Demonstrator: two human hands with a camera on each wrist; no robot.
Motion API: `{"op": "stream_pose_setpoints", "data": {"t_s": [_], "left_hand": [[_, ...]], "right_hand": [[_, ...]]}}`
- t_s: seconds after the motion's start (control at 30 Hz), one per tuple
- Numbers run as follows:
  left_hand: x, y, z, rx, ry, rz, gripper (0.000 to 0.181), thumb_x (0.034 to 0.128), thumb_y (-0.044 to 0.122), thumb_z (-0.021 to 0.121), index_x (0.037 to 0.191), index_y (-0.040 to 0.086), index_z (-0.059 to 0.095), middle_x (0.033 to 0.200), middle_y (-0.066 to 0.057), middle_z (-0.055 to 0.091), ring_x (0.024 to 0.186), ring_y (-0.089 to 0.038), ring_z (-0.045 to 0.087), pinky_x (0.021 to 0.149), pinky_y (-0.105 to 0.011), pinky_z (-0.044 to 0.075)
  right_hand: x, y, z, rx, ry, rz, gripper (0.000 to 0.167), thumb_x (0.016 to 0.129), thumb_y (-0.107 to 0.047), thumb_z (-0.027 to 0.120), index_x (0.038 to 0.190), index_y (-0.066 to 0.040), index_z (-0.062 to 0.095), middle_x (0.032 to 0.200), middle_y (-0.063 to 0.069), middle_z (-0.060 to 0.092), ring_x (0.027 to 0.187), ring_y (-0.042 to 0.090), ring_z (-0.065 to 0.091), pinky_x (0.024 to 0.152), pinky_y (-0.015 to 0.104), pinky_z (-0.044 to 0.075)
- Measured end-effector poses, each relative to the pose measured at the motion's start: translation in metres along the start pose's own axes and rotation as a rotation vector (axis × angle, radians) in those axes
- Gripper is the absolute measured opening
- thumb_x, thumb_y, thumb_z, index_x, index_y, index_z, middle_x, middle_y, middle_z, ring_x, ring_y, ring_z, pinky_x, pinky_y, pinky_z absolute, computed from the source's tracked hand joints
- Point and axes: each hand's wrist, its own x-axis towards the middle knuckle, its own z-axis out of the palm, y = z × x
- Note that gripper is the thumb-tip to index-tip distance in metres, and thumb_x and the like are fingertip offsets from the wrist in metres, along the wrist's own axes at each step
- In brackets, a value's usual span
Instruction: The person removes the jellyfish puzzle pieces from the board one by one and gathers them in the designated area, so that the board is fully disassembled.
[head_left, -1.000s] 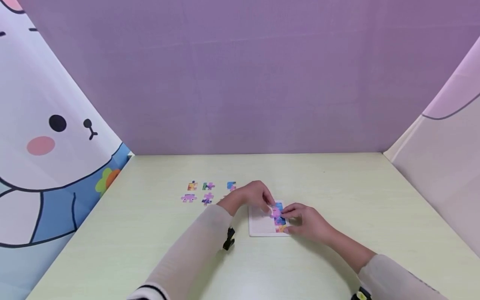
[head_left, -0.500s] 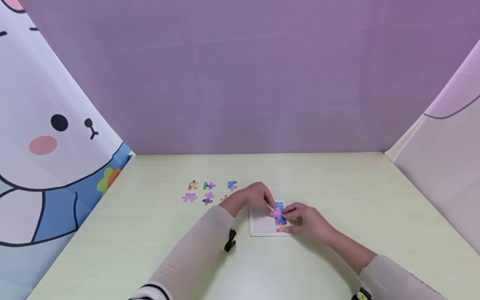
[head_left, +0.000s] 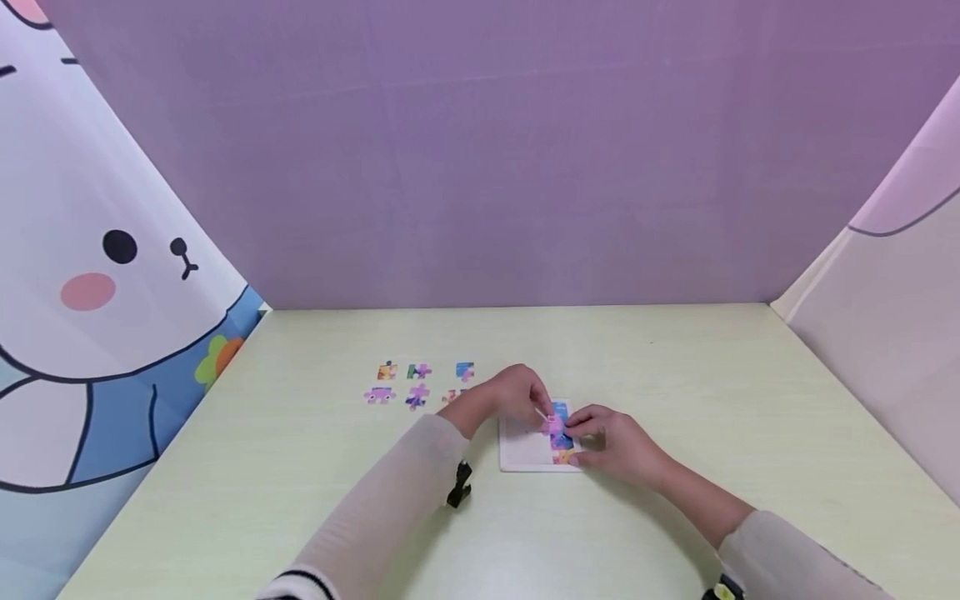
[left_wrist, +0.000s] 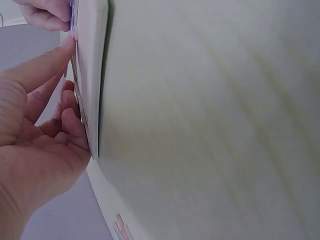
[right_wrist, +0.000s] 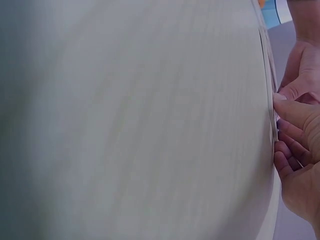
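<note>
A white puzzle tray (head_left: 525,454) lies on the table, with colourful jigsaw pieces (head_left: 562,442) along its right side. My left hand (head_left: 517,392) reaches over the tray from the far left; its thumb and index finger pinch a pink puzzle piece (head_left: 553,424) against the pieces there. From the right, my right hand (head_left: 618,446) touches the tray's right side, thumb low near the corner and fingertips beside the pink piece. In the left wrist view the tray (left_wrist: 92,75) is seen nearly edge-on, so the piece is mostly hidden.
Several loose puzzle pieces lie in two rows left of the tray, among them a purple piece (head_left: 380,396) and a blue-and-pink piece (head_left: 465,371). My left forearm partly covers the row nearer me. A purple backdrop (head_left: 517,167) stands behind the pale table (head_left: 675,358).
Both hands stay at the tray in nearly the same place. The pink piece shifts very slightly under the left fingertips; the loose pieces have not moved.
</note>
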Motion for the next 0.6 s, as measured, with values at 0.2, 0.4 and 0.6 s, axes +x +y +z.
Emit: {"op": "stream_pose_setpoints", "data": {"t_s": [0.2,0.4,0.6], "left_hand": [[-0.0008,-0.0005,0.0013,-0.092,0.020,0.014,0.018,0.0757,0.003,0.082,0.086,0.016,0.076,0.078,0.007,0.067,0.076,-0.009,0.056,0.072,-0.024,0.047],[0.0013,-0.0010,0.0023,-0.192,0.022,0.068,0.033,0.0766,-0.003,0.078,0.106,0.010,0.075,0.083,0.004,0.069,0.076,-0.011,0.063,0.069,-0.023,0.052],[0.0017,-0.0022,0.0023,-0.220,0.023,0.061,0.027,0.0775,-0.002,0.078,0.102,0.011,0.077,0.088,0.006,0.070,0.078,-0.010,0.064,0.069,-0.025,0.052]], "right_hand": [[0.0002,-0.0001,0.0009,0.000,-0.002,0.001,0.031,0.078,-0.010,0.083,0.105,0.001,0.074,0.113,0.005,0.065,0.110,0.029,0.058,0.095,0.049,0.046],[0.0012,0.0015,0.0013,-0.016,-0.004,0.000,0.031,0.077,-0.011,0.083,0.105,0.000,0.075,0.113,0.004,0.065,0.110,0.029,0.058,0.095,0.049,0.046],[0.0016,0.0027,0.0012,-0.013,-0.012,0.003,0.032,0.078,-0.012,0.082,0.106,0.000,0.074,0.114,0.004,0.065,0.110,0.029,0.058,0.094,0.047,0.047]]}}
